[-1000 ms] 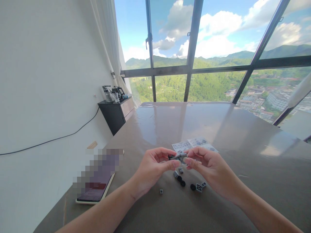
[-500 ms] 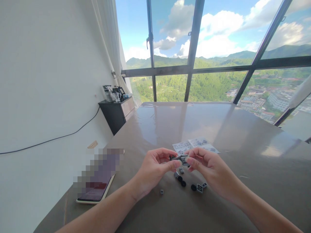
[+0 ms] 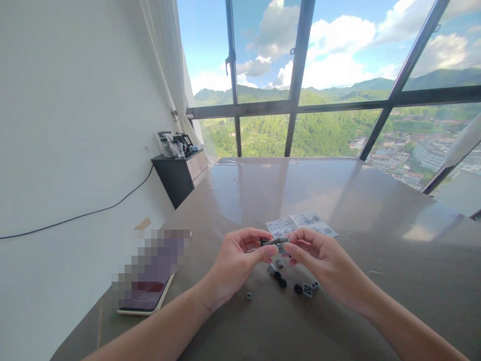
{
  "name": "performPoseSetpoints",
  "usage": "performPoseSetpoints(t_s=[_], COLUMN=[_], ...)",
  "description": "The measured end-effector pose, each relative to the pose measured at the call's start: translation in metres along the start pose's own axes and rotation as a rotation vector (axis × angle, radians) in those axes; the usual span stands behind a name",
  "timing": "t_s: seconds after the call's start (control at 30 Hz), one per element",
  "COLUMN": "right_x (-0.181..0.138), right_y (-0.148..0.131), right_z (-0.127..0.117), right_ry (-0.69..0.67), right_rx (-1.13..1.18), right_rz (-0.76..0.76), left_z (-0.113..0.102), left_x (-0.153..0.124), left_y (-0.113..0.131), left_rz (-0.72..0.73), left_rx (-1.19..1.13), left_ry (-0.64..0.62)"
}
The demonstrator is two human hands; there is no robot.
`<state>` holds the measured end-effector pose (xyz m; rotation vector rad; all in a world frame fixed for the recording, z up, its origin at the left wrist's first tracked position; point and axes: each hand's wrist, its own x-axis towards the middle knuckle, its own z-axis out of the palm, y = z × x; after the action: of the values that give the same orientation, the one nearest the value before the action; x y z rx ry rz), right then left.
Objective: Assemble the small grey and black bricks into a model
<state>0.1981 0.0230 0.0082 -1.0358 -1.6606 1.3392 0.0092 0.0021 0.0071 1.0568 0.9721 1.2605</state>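
Observation:
My left hand [image 3: 235,263] and my right hand [image 3: 325,263] meet above the brown table [image 3: 338,200], both pinching a small grey brick assembly [image 3: 275,241] between fingertips. Under my hands lie several loose small pieces: black round ones [image 3: 280,280], a grey one [image 3: 249,296] on its own to the left, and grey ones [image 3: 308,289] to the right. A folded instruction leaflet [image 3: 300,223] lies flat just beyond my fingers.
A phone [image 3: 146,296] with a blurred screen lies at the table's left edge. A dark cabinet [image 3: 180,173] with kettles stands by the white wall at the back left. Large windows [image 3: 338,75] run along the far side.
Almost nothing: my hands and the assembly shifted slightly while the pinch stayed the same. The loose pieces have not moved.

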Motion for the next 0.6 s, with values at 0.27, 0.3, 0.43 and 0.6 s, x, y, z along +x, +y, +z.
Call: performPoseSetpoints(t_s=[0.27, 0.3, 0.43, 0.6], right_x=[0.003, 0.003, 0.003, 0.004], right_y=[0.003, 0.003, 0.002, -0.002], right_z=[-0.004, -0.005, -0.009, -0.014], right_ry=[-0.009, -0.014, -0.047, -0.110], right_rx=[0.083, 0.078, 0.088, 0.086], right_rz=[0.001, 0.001, 0.004, -0.004], left_z=[-0.002, -0.002, -0.002, -0.002], left_x=[0.002, 0.002, 0.002, 0.002], left_y=[-0.002, -0.002, -0.001, 0.000], left_rz=[0.043, 0.045, 0.042, 0.020], left_rx=[-0.014, -0.014, -0.025, -0.038], left_ry=[0.008, 0.009, 0.007, -0.005])
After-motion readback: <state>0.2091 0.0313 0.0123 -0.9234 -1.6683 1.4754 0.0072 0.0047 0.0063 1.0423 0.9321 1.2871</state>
